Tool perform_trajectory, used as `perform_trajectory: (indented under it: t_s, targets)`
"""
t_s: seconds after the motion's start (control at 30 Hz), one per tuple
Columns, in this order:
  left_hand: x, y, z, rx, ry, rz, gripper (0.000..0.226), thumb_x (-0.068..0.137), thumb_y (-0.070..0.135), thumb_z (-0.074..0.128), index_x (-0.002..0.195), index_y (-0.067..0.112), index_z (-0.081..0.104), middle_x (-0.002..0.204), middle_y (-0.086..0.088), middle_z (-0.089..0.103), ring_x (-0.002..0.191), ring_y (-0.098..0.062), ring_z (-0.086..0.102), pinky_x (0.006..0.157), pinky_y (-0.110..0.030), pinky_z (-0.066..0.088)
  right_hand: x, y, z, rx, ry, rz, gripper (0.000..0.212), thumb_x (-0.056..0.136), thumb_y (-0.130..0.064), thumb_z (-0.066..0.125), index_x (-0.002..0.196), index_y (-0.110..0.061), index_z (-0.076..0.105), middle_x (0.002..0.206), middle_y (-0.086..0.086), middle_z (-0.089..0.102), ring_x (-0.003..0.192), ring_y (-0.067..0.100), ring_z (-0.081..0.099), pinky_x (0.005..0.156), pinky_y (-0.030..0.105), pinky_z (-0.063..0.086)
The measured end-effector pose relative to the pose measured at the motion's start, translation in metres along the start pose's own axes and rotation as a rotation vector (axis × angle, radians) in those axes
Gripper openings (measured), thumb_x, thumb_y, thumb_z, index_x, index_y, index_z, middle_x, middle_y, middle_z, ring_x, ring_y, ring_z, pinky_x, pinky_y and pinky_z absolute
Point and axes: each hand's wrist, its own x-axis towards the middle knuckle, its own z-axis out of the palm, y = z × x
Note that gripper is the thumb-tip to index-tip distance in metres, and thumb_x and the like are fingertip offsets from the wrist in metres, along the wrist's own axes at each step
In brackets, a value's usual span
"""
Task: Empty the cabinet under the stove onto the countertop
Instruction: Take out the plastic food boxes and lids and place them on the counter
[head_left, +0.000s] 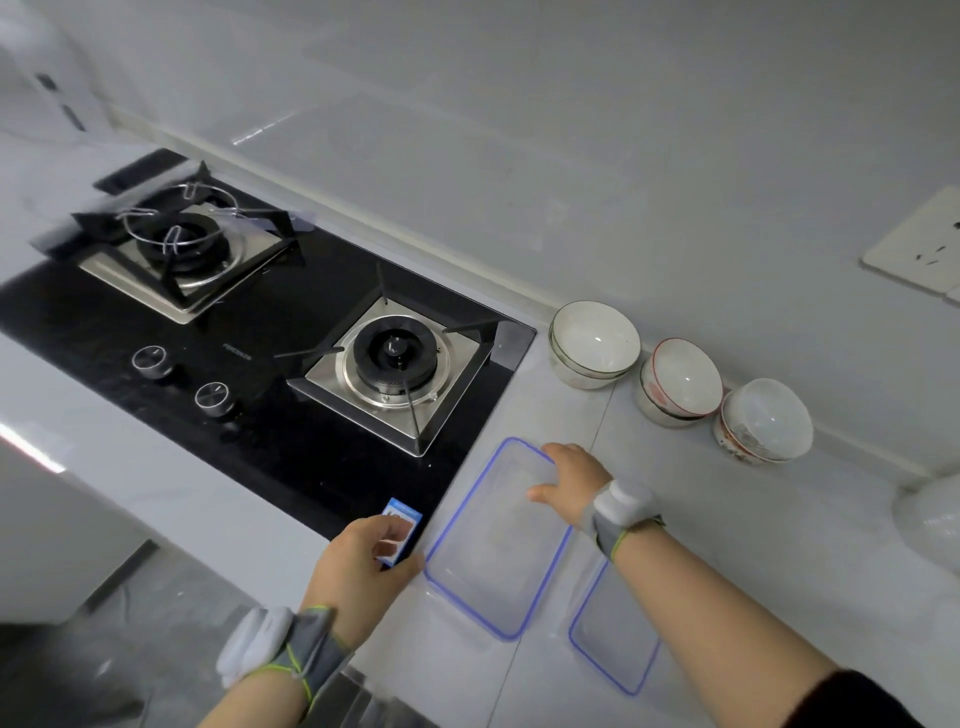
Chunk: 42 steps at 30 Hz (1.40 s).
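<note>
At the lower centre of the frame we see the left hand (363, 561) pinching a small blue packet (402, 527) over the stove's (260, 332) near right corner. The right hand (574, 480) lies on a clear tub (493, 561) with a blue rim, fingers bent over its far edge and thumb spread. The tub sits on the countertop (727, 545) beside a second tub (615, 634), with three stacks of bowls (595, 345) along the wall at right.

stove (291, 436): pale brand mark (237, 358) on the black glass, toward its front edge, too blurred to read
small blue box (404, 519): printed face, nothing legible
</note>
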Motion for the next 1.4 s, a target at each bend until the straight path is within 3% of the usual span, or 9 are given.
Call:
perform_trajectory:
  t_s: [0.13, 0.3, 0.43, 0.53, 0.63, 0.83, 1.4]
  targets:
    - [-0.006, 0.000, -0.002, 0.025, 0.000, 0.002, 0.023, 0.078, 0.029, 0.073, 0.096, 0.031, 0.058, 0.102, 0.008, 0.061, 0.084, -0.002, 0.059, 0.073, -0.018, 0.049, 0.004, -0.002, -0.002, -0.001, 0.000, 0.019, 0.065, 0.083, -0.033, 0.068, 0.136, -0.006, 0.041, 0.139, 0.015, 0.043, 0.127, 0.029, 0.044, 0.104, 0.028, 0.034]
    - [-0.011, -0.004, -0.002, 0.136, -0.052, 0.026, 0.041, 0.078, 0.033, 0.071, 0.116, 0.025, 0.058, 0.110, 0.010, 0.057, 0.091, -0.003, 0.058, 0.082, -0.021, 0.050, 0.005, -0.002, -0.005, 0.023, -0.010, 0.031, 0.071, 0.080, -0.036, 0.071, 0.137, -0.008, 0.040, 0.138, 0.014, 0.046, 0.126, 0.028, 0.047, 0.102, 0.028, 0.037]
    - [-0.011, 0.001, -0.001, 0.349, -0.181, 0.192, 0.075, 0.080, 0.042, 0.066, 0.143, 0.026, 0.029, 0.137, 0.012, 0.040, 0.120, -0.007, 0.047, 0.099, -0.017, 0.038, 0.004, -0.002, -0.006, 0.056, -0.016, 0.035, 0.072, 0.079, -0.036, 0.071, 0.138, -0.011, 0.040, 0.138, 0.012, 0.046, 0.125, 0.028, 0.047, 0.103, 0.030, 0.039]
    - [-0.002, 0.011, 0.002, 0.517, -0.278, 0.353, 0.085, 0.082, 0.043, 0.064, 0.149, 0.027, 0.015, 0.153, 0.012, 0.018, 0.137, -0.009, 0.028, 0.107, -0.016, 0.024, 0.001, 0.002, -0.002, 0.102, 0.001, 0.042, 0.070, 0.081, -0.035, 0.069, 0.140, -0.012, 0.038, 0.140, 0.012, 0.043, 0.127, 0.028, 0.045, 0.104, 0.030, 0.037]
    - [0.007, 0.015, 0.012, 0.603, -0.361, 0.424, 0.086, 0.082, 0.041, 0.063, 0.150, 0.028, 0.012, 0.158, 0.011, 0.001, 0.143, -0.013, 0.017, 0.112, -0.021, 0.020, -0.001, 0.004, 0.003, 0.135, 0.021, 0.038, 0.069, 0.084, -0.033, 0.067, 0.141, -0.012, 0.036, 0.142, 0.012, 0.040, 0.129, 0.028, 0.043, 0.104, 0.028, 0.034]
    - [0.006, 0.013, 0.029, 0.732, -0.415, 0.449, 0.085, 0.085, 0.042, 0.061, 0.150, 0.022, 0.011, 0.158, 0.005, -0.010, 0.144, -0.021, 0.015, 0.115, -0.030, 0.023, -0.001, 0.006, 0.006, 0.165, 0.029, 0.034, 0.071, 0.084, -0.034, 0.067, 0.143, -0.013, 0.035, 0.144, 0.012, 0.039, 0.130, 0.028, 0.042, 0.105, 0.028, 0.033]
    - [0.005, 0.015, 0.037, 0.811, -0.364, 0.504, 0.076, 0.090, 0.032, 0.057, 0.150, 0.020, 0.013, 0.159, 0.000, -0.003, 0.143, -0.023, 0.019, 0.111, -0.029, 0.030, -0.002, 0.009, 0.013, 0.222, 0.074, 0.017, 0.071, 0.086, -0.032, 0.064, 0.146, -0.014, 0.030, 0.147, 0.011, 0.035, 0.134, 0.026, 0.038, 0.107, 0.028, 0.030]
